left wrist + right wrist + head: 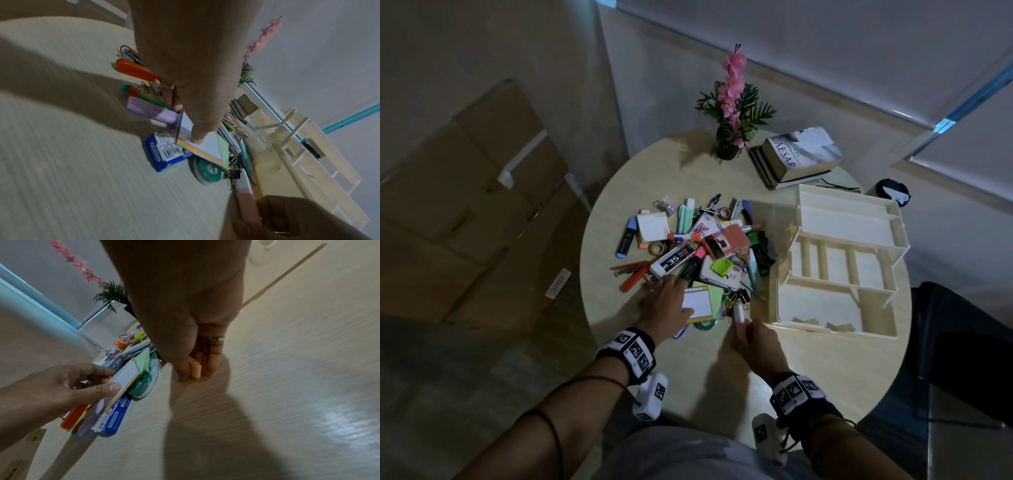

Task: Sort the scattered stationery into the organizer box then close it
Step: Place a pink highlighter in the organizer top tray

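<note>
**Both hands at near edge of stationery pile; organizer box open**

Left hand: thumb on top of a white notepad with orange border, other fingers curled at its far edge, so the pad is pinched. Pad lies at the near edge of the pile, over a green sticky-note block and a blue staple box; a green tape roll sits just beside it.

Right hand: fingers curled round a pink-and-white highlighter, white end pointing into the pile, touching or nearly touching a cluster of black binder clips; contact unclear from the head view.

Rest of the pile: orange stapler, lilac highlighter, white box marked "No.35", blue highlighter.

Organizer box: cream, lid standing open, just right of the pile, its compartments mostly bare.

Surface: round pale wood table. Far side: potted pink artificial flower and stacked books. Cardboard boxes on the floor, left.
</note>
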Available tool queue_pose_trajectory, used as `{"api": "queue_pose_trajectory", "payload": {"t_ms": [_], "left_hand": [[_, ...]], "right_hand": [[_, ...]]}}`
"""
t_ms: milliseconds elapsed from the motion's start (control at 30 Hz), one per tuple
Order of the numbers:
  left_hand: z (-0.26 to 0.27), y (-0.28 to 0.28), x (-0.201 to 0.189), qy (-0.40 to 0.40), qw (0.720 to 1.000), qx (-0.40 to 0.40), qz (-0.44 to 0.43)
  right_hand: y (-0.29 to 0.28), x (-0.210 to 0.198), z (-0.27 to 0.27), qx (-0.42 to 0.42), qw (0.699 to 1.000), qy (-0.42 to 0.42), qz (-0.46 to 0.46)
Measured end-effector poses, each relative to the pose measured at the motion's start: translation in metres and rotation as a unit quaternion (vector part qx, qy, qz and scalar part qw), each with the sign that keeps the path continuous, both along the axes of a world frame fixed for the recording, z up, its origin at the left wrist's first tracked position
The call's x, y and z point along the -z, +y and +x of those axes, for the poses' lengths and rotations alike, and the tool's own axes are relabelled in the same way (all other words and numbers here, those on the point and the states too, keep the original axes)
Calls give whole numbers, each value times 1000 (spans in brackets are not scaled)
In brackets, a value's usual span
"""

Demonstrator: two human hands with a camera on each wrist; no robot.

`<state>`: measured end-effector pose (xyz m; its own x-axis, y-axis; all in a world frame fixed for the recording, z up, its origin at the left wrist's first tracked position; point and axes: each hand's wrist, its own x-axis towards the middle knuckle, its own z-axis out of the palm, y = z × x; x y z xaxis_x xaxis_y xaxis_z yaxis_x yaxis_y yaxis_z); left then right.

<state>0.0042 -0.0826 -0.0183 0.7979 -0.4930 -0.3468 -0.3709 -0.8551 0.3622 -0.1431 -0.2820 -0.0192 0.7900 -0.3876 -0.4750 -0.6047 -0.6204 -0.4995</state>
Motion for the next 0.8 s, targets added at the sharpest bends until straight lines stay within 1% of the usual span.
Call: {"api": "queue_pose_trajectory", "payload": {"t_ms": [133,300,433,500,600,700,800], "left_hand": [[5,2,0,12,999,-6,-44],[10,2,-11,66,984,15,-168],[8,-10,-28,104,966,-28,-234],[6,-21,-38,129,955,-47,-262],[-3,-40,-49,143,938,-62,-309],[-12,-59,-52,151,922,-105,-341],[-19,-74,-55,128,926,-109,-338]], "right_hand": [[-5,-4,-2,0,1000,-2,22],[-18,-6,-15,45,993,-47,102],[-34,-34,-20,77,972,-109,194],[-46,-50,-23,90,964,-130,214],[-66,-67,-26,115,955,-159,222],[-94,-79,-32,125,954,-182,202],[-131,-96,-34,139,949,-234,158]]}}
